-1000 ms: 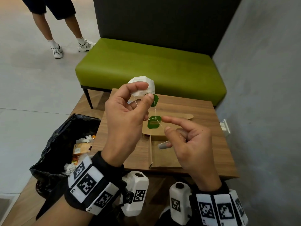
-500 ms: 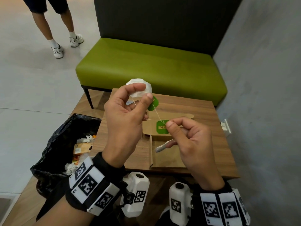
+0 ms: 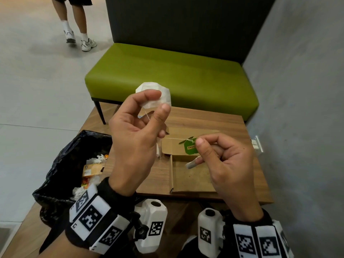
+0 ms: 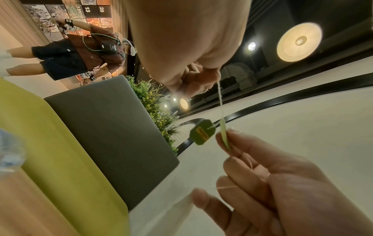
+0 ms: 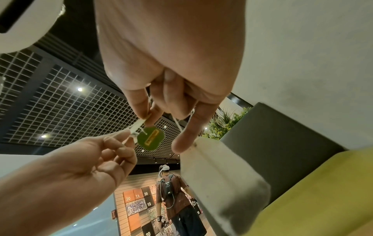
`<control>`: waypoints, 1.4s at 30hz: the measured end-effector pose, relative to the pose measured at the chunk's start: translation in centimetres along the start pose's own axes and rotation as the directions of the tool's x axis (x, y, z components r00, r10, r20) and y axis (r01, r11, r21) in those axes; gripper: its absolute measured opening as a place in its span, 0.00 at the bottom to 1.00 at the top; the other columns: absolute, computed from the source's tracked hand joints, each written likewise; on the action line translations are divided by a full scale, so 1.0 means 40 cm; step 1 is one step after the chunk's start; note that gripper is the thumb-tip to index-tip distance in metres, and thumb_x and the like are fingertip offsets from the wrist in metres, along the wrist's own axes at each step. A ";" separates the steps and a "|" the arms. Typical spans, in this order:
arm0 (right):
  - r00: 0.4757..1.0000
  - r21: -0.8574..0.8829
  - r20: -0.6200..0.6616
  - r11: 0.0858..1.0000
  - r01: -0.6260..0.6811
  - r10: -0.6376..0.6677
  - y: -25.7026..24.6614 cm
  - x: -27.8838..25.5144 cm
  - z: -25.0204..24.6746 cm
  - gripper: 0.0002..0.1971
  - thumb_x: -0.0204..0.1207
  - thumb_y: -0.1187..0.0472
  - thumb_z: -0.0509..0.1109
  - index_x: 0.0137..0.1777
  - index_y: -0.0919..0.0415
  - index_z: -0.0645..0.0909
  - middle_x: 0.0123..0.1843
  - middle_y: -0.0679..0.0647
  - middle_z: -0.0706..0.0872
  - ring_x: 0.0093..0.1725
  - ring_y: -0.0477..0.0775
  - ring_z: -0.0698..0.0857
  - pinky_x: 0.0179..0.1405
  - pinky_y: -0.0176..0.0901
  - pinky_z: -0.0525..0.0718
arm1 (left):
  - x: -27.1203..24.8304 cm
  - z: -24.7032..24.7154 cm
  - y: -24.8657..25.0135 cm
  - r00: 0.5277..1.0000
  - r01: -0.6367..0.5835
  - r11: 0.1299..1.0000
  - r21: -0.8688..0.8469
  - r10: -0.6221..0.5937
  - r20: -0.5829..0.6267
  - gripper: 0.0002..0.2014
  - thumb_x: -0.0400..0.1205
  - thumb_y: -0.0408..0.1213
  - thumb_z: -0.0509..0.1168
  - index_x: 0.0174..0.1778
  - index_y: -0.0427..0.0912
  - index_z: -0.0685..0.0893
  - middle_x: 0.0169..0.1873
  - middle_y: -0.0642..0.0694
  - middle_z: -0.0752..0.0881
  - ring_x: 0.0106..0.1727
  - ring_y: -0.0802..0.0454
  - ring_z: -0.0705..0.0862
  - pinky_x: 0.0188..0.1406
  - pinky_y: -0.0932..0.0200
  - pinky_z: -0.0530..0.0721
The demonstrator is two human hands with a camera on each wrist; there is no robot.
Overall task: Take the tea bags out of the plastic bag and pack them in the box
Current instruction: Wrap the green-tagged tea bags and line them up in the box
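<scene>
Our left hand [image 3: 134, 135] pinches the tea bag [image 3: 158, 95]; at 4 o'clock, our right hand [image 3: 229, 164] pinches its string [image 3: 175, 139].

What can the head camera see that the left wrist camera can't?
Only the head view shows the open cardboard box on the wooden table, the black bin bag and the white tea bag that the left hand pinches. Only the left wrist view shows ceiling lamps and a leafy plant. Both show the green tag, its string, the right hand pinching near the tag, and the green bench.
</scene>
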State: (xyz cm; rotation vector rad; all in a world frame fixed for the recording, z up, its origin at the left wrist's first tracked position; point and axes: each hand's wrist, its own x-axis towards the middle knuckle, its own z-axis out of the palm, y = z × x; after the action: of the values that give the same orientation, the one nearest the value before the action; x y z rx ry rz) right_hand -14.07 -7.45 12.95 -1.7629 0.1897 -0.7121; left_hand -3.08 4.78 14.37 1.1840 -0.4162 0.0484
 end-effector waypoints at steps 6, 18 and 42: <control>0.999 -0.021 -0.033 1.000 0.007 -0.008 -0.011 -0.001 0.003 0.06 0.79 0.57 0.74 0.41 0.52 0.88 0.27 0.74 0.80 0.27 0.79 0.78 0.24 0.61 0.77 | -0.004 -0.009 0.005 0.994 0.057 0.995 -0.082 -0.049 0.095 0.17 0.78 0.34 0.76 0.62 0.42 0.82 0.51 0.42 0.84 0.30 0.56 0.83 0.34 0.64 0.82; 1.000 -0.143 0.015 0.989 0.025 -0.023 0.001 0.011 -0.056 0.07 0.74 0.50 0.76 0.41 0.52 0.90 0.20 0.58 0.76 0.19 0.68 0.74 0.14 0.61 0.72 | 0.023 -0.042 0.005 0.996 0.034 0.995 -0.091 -0.026 0.089 0.24 0.78 0.27 0.68 0.72 0.36 0.75 0.42 0.57 0.89 0.36 0.55 0.82 0.41 0.58 0.83; 0.997 0.072 -0.031 0.995 -0.062 0.065 -0.051 0.016 -0.023 0.07 0.77 0.60 0.70 0.48 0.63 0.88 0.18 0.38 0.77 0.16 0.41 0.73 0.23 0.66 0.83 | -0.035 -0.015 -0.021 0.847 0.219 0.974 -0.051 -0.164 0.505 0.35 0.72 0.20 0.73 0.75 0.41 0.73 0.54 0.46 0.85 0.44 0.45 0.83 0.48 0.51 0.90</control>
State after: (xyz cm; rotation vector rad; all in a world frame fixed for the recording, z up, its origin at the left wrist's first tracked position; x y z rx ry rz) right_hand -14.51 -7.85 15.19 -1.6716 0.2392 -0.6942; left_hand -3.99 5.23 12.97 1.1184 -0.7434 -0.4620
